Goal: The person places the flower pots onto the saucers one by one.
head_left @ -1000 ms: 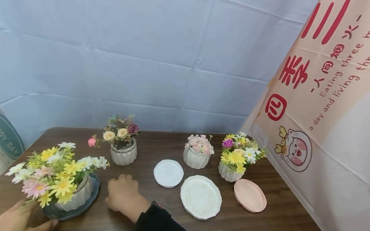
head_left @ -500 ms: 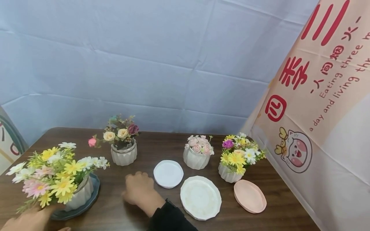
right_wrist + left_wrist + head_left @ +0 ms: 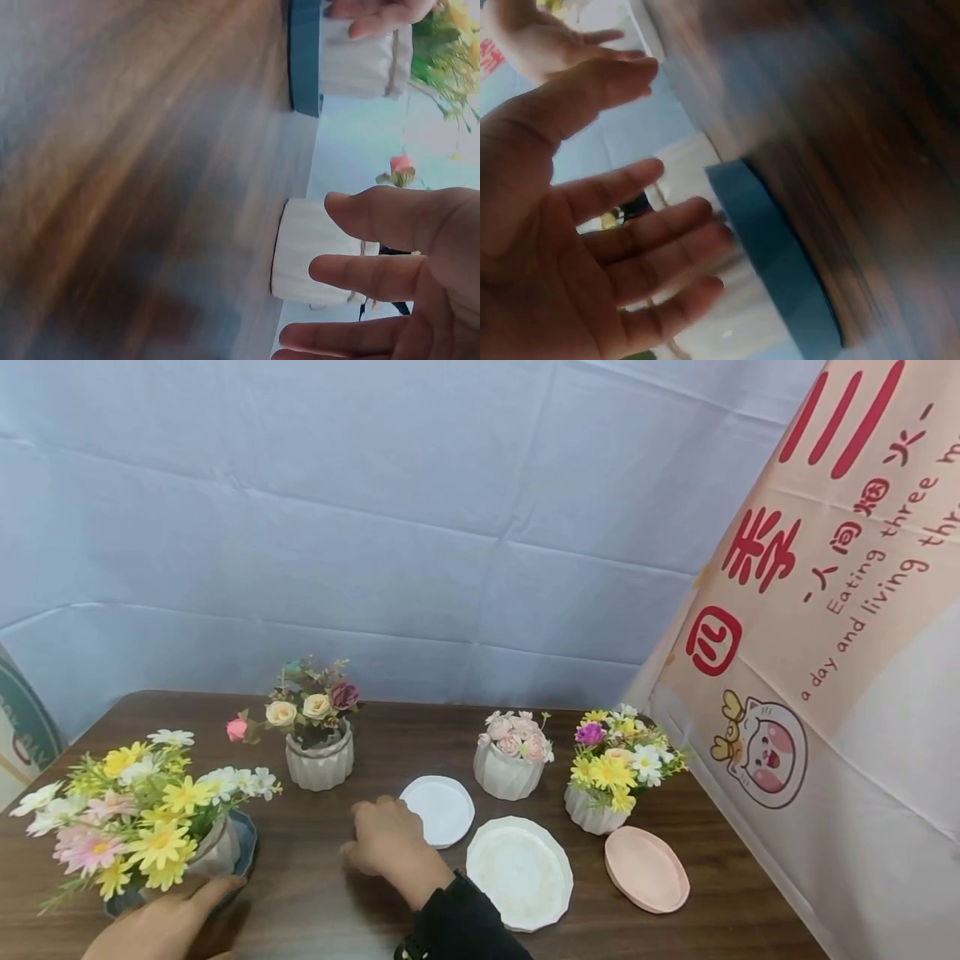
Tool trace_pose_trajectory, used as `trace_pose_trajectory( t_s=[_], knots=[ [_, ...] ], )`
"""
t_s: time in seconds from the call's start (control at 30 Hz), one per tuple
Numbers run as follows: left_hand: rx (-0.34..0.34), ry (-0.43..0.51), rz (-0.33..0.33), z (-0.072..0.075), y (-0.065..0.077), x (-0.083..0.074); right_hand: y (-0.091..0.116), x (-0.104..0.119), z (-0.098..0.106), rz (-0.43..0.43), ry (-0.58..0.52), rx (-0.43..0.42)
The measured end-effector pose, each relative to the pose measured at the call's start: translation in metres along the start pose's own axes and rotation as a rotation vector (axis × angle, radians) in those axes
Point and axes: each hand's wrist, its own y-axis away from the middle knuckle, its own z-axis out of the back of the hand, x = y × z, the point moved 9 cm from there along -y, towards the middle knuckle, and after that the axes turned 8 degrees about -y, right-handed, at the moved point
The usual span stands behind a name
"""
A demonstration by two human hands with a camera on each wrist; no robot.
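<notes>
In the head view my left hand (image 3: pixel 161 927) is in front of a white fluted flowerpot (image 3: pixel 216 852) of yellow, white and pink daisies (image 3: pixel 161 843), which stands on a dark blue saucer (image 3: pixel 246 843) at the front left. The left wrist view shows that hand (image 3: pixel 592 225) with its fingers spread and nothing gripped, overlapping the pot and saucer. My right hand (image 3: pixel 393 843) overlaps the left edge of the small white saucer (image 3: pixel 442 810). Its fingers (image 3: pixel 367 274) are extended and hold nothing in the right wrist view.
Behind my hands stands a white pot of roses (image 3: pixel 320 760). Further right are a pot of pale pink flowers (image 3: pixel 508 768), a mixed-flower pot (image 3: pixel 592 810), a larger white saucer (image 3: pixel 519 872) and a pink saucer (image 3: pixel 647 868). A pale cloth (image 3: pixel 360 527) hangs behind the brown table (image 3: pixel 300 860).
My right hand has moved right, from beside the blue saucer to the small white saucer. My left hand has shifted right, from the daisy pot's left side to its front.
</notes>
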Motion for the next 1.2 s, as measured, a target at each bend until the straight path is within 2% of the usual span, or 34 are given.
trace_pose_trajectory(
  t_s=[0.1,0.2,0.27,0.47,0.67,0.77,0.87,1.2],
  knots=[
    [-0.054,-0.031,-0.032,0.005,-0.004,-0.011,-0.001,-0.005,0.002,-0.002,-0.033,-0.007],
    [-0.041,-0.028,-0.005,0.007,-0.01,-0.019,-0.001,-0.011,0.004,-0.007,-0.049,-0.007],
    [-0.056,-0.026,-0.015,0.01,-0.014,-0.026,-0.001,-0.016,0.004,-0.012,-0.058,-0.01],
    [-0.168,-0.037,-0.063,0.023,-0.022,-0.043,-0.002,-0.026,0.009,-0.008,-0.069,-0.023],
    [-0.272,-0.021,-0.076,0.036,-0.028,-0.054,-0.002,-0.039,0.014,-0.013,-0.087,-0.031],
    [-0.341,-0.041,-0.083,0.044,-0.031,-0.06,-0.003,-0.046,0.016,-0.021,-0.097,-0.046],
    [-0.381,-0.064,-0.086,0.05,-0.036,-0.064,-0.003,-0.051,0.018,-0.029,-0.106,-0.059],
    [-0.382,-0.06,-0.049,0.06,-0.056,-0.07,-0.005,-0.07,0.022,-0.08,-0.091,-0.046]
  ],
)
